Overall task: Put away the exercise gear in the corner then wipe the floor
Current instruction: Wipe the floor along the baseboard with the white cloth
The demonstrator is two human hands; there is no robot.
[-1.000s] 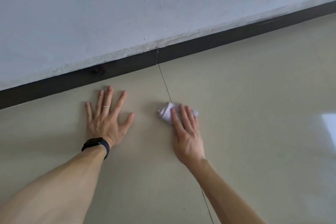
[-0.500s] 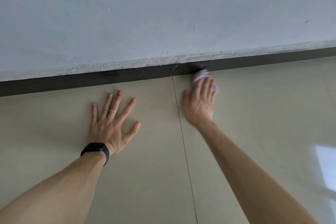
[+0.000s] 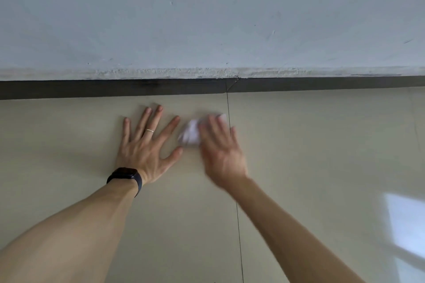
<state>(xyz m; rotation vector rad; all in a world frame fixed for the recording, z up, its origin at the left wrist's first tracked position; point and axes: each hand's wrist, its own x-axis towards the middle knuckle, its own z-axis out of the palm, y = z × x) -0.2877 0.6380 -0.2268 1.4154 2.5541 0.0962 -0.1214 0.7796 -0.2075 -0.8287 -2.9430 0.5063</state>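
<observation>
My right hand [image 3: 220, 151] presses a crumpled white tissue [image 3: 190, 133] flat against the beige tiled floor [image 3: 322, 167], fingers straight over it; both are motion-blurred. The tissue sticks out to the left of the fingers, just left of the tile joint [image 3: 230, 122]. My left hand [image 3: 147, 147] lies flat on the floor with fingers spread, a ring on one finger and a black watch on the wrist. The tissue is close to the left hand's index finger and thumb. No exercise gear is in view.
A dark skirting board [image 3: 115, 88] runs along the foot of a pale grey wall [image 3: 207, 18] just beyond the hands. A bright window reflection [image 3: 407, 220] lies on the floor at the right.
My right hand has swept the tissue from the skirting board right of the joint back and leftward, next to my left hand. My left hand has stayed planted.
</observation>
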